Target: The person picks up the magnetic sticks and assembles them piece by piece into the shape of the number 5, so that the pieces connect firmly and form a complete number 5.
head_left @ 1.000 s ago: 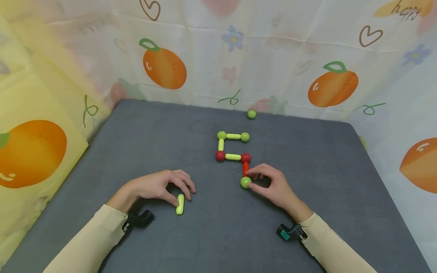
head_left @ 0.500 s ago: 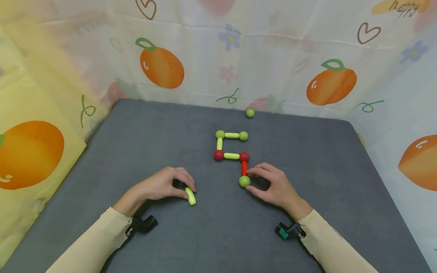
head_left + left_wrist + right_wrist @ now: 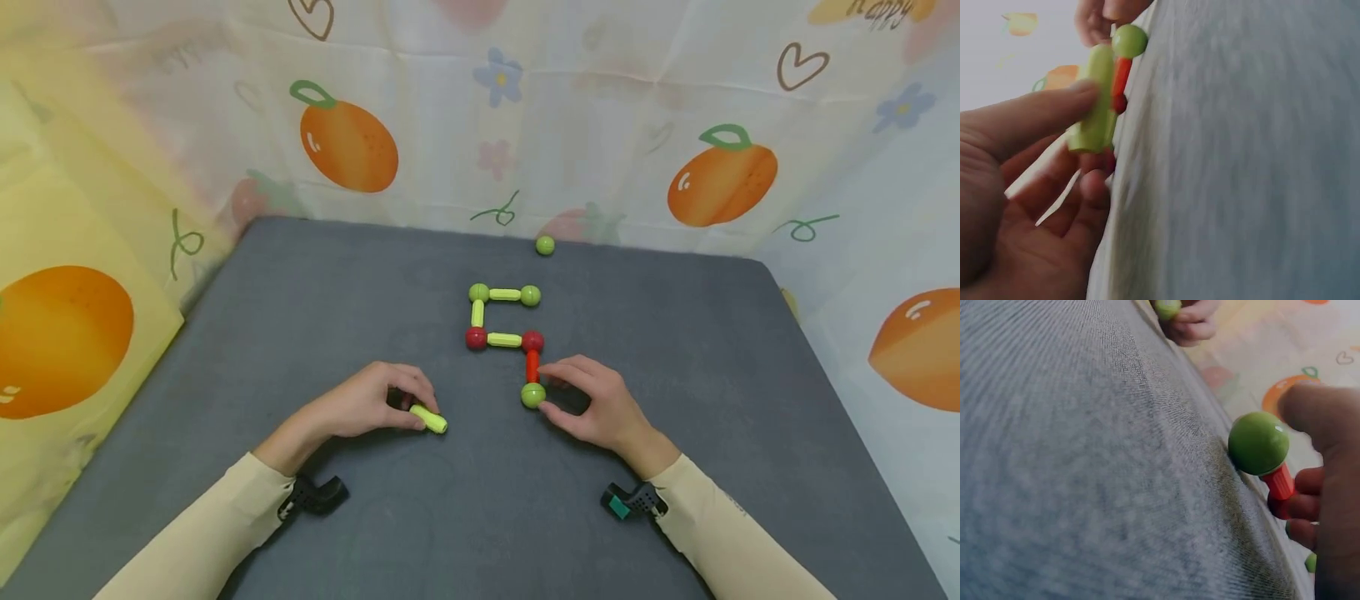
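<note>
In the head view my left hand (image 3: 378, 400) pinches a yellow-green toy rod (image 3: 429, 418) between thumb and fingers. The left wrist view shows the thumb pressed along this rod (image 3: 1094, 103). My right hand (image 3: 596, 404) lies beside the near end of a zigzag of rods and balls, its thumb by a green ball (image 3: 533, 395) and its fingertips at a red rod (image 3: 532, 365). In the right wrist view the thumb stands apart from the green ball (image 3: 1259, 444). Further along come a red ball (image 3: 532, 341), a yellow-green rod (image 3: 504, 340) and another red ball (image 3: 476, 337).
The zigzag goes on with an upright yellow-green rod (image 3: 477, 314), a green ball (image 3: 478, 292), a crosswise rod (image 3: 505, 294) and an end ball (image 3: 530, 295). A loose green ball (image 3: 545, 245) sits at the back edge of the grey table (image 3: 360, 283), before a fruit-print cloth (image 3: 442, 125).
My left hand has picked up the yellow-green rod, moved it slightly right and away from me, and turned it from upright to slanting. My right hand stays by the zigzag.
</note>
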`<state>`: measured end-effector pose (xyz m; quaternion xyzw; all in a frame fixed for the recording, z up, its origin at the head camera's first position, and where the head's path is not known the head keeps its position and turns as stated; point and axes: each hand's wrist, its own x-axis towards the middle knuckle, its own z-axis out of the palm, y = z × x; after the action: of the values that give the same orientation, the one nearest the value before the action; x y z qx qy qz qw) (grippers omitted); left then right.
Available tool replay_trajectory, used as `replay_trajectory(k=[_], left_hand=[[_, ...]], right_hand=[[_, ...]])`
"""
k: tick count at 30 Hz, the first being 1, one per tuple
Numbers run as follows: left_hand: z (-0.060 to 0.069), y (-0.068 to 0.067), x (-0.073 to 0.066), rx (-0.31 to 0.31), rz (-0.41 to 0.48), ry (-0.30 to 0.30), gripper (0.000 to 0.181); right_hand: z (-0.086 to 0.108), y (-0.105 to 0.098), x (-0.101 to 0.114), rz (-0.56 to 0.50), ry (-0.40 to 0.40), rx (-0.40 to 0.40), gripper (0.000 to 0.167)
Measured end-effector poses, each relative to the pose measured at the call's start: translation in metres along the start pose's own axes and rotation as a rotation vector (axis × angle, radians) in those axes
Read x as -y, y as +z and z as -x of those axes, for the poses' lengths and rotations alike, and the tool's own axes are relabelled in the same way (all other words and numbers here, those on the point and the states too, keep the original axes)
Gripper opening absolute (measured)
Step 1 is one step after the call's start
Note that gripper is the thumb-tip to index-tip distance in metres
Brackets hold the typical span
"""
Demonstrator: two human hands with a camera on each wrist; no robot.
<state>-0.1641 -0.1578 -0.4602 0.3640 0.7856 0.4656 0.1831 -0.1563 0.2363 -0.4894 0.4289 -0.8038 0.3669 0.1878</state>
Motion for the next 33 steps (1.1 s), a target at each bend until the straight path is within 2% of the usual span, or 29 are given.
replay_trajectory(k=[2, 5, 10, 14, 19, 28, 33], left_hand=[[-0.004, 0.004, -0.003, -0.059, 0.054, -0.002, 0.019], [-0.015, 0.015, -0.007, -0.137, 0.082, 0.009, 0.019], [-0.035, 0.028, -0.013, -0.173, 0.069, 0.017, 0.02], [-0.045, 0.031, -0.019, -0.2, 0.016, -0.036, 0.02], [-0.051, 0.039, -0.022, -0.217, -0.051, -0.096, 0.016], [-0.065, 0.047, -0.031, -0.23, -0.143, -0.099, 0.016], [-0.072, 0.05, -0.031, -0.22, -0.152, -0.096, 0.015]], right_hand=[[-0.001, 0.0, 0.0, -0.027, 0.022, -0.012, 0.038], [-0.002, -0.001, 0.001, -0.056, 0.056, -0.015, 0.033], [-0.001, -0.003, 0.003, -0.11, 0.154, 0.003, 0.036], [-0.001, -0.001, 0.004, -0.095, 0.194, 0.054, 0.038], [0.0, 0.002, 0.008, -0.062, 0.173, 0.096, 0.038], [-0.004, -0.001, 0.011, -0.007, 0.119, 0.112, 0.034], [-0.005, -0.002, 0.012, 0.04, 0.062, 0.118, 0.03]])
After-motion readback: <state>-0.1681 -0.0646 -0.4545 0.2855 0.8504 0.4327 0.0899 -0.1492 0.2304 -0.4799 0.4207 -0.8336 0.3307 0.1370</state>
